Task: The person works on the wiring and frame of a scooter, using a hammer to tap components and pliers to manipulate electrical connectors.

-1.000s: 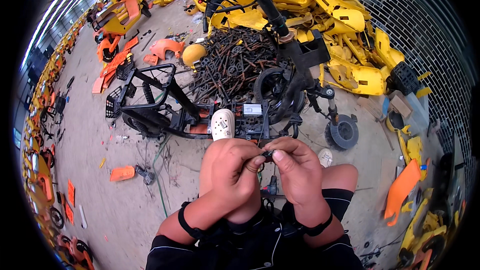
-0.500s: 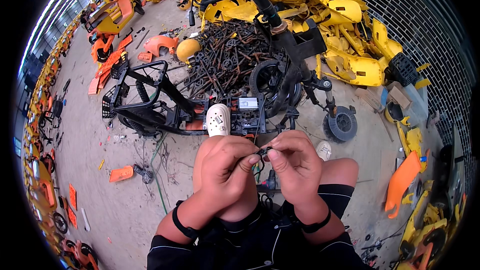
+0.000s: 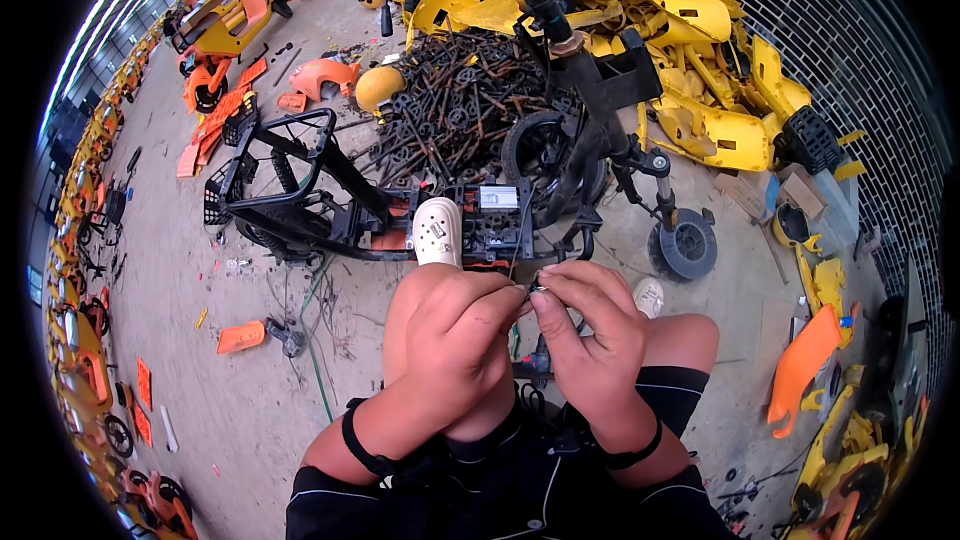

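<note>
My left hand [image 3: 462, 325] and my right hand [image 3: 592, 325] meet in front of my knees, fingertips pinched together. Between them is a small black piece [image 3: 535, 286], mostly covered by the fingers; it looks like a connector on a thin cable, though its exact kind is hard to make out. Beyond the hands lies a stripped black scooter frame [image 3: 350, 180]. A silver box [image 3: 497, 198] is set in its middle section. My foot in a white clog [image 3: 437, 230] rests on that frame.
Behind the frame rise a heap of rusty metal parts [image 3: 450, 110] and a pile of yellow body panels [image 3: 690, 70]. A black power tool [image 3: 287, 338] and an orange panel piece [image 3: 241, 337] lie on the floor at left. A long orange panel [image 3: 803, 365] is at right.
My left hand has turned so its back faces up more, and its thumb is now hidden. The black piece and cable show less between the fingers. The view has shifted slightly.
</note>
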Demonstrator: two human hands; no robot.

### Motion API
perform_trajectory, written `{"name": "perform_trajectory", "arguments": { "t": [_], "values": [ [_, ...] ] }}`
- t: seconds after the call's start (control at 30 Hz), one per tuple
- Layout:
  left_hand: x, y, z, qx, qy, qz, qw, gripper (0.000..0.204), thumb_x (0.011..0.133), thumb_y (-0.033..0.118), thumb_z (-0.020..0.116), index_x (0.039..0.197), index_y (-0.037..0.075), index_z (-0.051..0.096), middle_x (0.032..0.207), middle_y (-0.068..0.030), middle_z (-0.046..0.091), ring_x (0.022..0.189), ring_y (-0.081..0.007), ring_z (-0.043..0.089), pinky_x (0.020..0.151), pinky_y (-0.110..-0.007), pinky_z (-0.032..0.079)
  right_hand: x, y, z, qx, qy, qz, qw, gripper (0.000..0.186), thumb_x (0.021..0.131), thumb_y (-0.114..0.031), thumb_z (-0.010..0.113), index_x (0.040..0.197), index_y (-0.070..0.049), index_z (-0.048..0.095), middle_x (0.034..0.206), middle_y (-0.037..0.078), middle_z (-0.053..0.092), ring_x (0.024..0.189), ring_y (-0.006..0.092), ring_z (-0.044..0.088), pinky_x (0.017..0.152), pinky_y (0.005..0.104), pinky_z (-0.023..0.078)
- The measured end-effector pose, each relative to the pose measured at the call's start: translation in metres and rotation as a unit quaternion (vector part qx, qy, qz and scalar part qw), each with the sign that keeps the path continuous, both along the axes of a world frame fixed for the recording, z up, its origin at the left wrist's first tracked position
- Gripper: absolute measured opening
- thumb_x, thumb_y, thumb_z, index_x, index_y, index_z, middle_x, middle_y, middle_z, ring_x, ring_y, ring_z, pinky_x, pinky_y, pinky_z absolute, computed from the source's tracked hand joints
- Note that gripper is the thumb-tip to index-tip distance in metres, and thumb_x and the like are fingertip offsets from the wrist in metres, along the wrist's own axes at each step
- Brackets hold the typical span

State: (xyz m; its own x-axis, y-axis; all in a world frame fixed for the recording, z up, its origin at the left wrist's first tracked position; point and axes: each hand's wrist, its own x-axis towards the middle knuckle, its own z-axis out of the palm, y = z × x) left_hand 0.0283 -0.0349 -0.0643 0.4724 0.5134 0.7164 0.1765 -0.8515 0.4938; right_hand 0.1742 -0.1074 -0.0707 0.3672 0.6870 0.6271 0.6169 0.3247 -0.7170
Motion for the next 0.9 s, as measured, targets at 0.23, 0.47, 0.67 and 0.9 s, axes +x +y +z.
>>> {"name": "perform_trajectory", "arguments": {
  "t": [0.23,0.47,0.67,0.9],
  "values": [
    [0.003,-0.004,0.003,0.021,0.026,0.027,0.999,0.03,0.072,-0.003,0.08,0.099,0.004,0.068,0.096,-0.0104,0.069,0.088,-0.0332,0.066,0.077,-0.042,0.053,-0.003,0.003,-0.004,0.043,-0.01,-0.029,0.999,0.018,0.081,0.002,0.079,0.098,0.0,0.072,0.097,0.013,0.074,0.085,0.0293,0.07,0.076,0.0366,0.055],
    [0.005,-0.003,0.0,-0.003,0.027,0.045,0.999,0.026,0.075,0.003,0.082,0.097,0.005,0.068,0.095,-0.0096,0.069,0.087,-0.0312,0.066,0.076,-0.04,0.052,0.001,0.005,-0.01,0.077,-0.11,-0.046,0.99,0.02,0.08,0.002,0.078,0.098,-0.001,0.07,0.101,0.013,0.073,0.085,0.0295,0.069,0.074,0.036,0.056],
    [0.007,-0.003,0.003,-0.048,0.027,0.035,0.998,0.021,0.08,0.002,0.079,0.098,0.004,0.068,0.098,-0.011,0.07,0.088,-0.0308,0.067,0.076,-0.039,0.052,0.003,0.008,-0.021,0.111,-0.192,-0.081,0.972,0.022,0.079,0.002,0.079,0.099,0.0,0.069,0.104,0.012,0.072,0.085,0.0297,0.07,0.073,0.0368,0.057],
    [0.007,0.004,0.003,-0.114,0.0,-0.004,0.993,0.016,0.085,0.001,0.076,0.097,0.002,0.065,0.104,-0.0132,0.072,0.09,-0.0315,0.068,0.077,-0.038,0.053,0.008,0.016,-0.029,0.107,-0.11,-0.031,0.988,0.022,0.081,0.0,0.08,0.1,-0.002,0.069,0.1,0.012,0.073,0.087,0.0305,0.07,0.075,0.0381,0.058]
  ]
}}
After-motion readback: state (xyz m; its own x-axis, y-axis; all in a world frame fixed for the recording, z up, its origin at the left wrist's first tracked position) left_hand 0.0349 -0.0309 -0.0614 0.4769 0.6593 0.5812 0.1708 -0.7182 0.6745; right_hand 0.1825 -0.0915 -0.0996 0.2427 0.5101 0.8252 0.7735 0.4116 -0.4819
